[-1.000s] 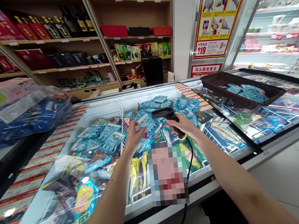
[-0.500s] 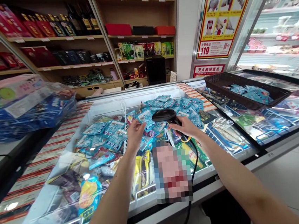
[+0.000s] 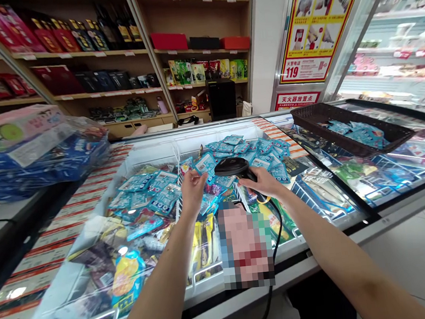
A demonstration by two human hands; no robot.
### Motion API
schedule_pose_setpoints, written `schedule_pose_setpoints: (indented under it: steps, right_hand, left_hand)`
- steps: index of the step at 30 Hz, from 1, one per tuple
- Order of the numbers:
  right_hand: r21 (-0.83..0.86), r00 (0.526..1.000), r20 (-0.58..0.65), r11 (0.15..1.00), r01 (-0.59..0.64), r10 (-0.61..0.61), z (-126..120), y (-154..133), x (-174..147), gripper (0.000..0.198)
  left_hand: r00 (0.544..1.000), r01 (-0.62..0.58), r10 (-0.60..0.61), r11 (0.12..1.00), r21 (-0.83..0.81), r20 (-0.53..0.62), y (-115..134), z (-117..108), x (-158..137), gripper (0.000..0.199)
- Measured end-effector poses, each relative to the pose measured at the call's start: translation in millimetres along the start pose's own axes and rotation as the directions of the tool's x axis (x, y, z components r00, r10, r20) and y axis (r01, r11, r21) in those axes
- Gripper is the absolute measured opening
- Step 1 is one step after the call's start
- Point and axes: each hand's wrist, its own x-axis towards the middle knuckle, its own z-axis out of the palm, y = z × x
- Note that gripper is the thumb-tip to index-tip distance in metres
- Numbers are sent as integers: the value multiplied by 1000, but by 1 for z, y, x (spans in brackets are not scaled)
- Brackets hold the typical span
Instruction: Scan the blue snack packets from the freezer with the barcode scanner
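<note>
My left hand (image 3: 193,187) is closed in a pinch on the edge of a small blue ice cream packet (image 3: 204,164), whose white barcode patch faces up. In my right hand (image 3: 265,180) is a black barcode scanner (image 3: 232,166), its head pointing left at the packet, close beside it. A black cable (image 3: 280,233) runs from the scanner handle down to the front edge. Many similar blue packets (image 3: 165,196) lie in a loose spread on both sides of my hands, over the chest freezer (image 3: 144,153).
Yellow ice cream packs (image 3: 196,246) show under the freezer's glass. A brown basket (image 3: 391,137) with blue packets stands at right. Plastic-wrapped boxes (image 3: 43,156) sit at left. A pixelated patch hides part of the front. Stocked shelves (image 3: 202,52) stand behind.
The scanner head has shifted slightly left, nearer the blue packet. My left hand keeps its pinch on the packet almost unmoved.
</note>
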Motion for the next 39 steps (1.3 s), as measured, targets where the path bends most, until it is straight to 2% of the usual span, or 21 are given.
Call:
schedule_pose_setpoints:
  steps: [8,27,34,39]
  right_hand:
    - [-76,999,12,996,35,-34,0,-3,-1,35]
    - [-100,996,44,992,78,-74,0,-4,-3,38]
    - [-34,998,14,998,54,-53,0,1,-1,38]
    - [77,998,-48,996,34,-30,-2,10,4,39]
  left_hand:
    - [1000,-5,5,1000,3,-3,-4,-1,1,32]
    - [1000,5,-5,1000,-21,-7,-3,0,0,31]
    - [1000,-5,5,1000,-4,-21,-7,0,1,32]
    - [987,-106,115,991,79,-115,-1,-6,1,37]
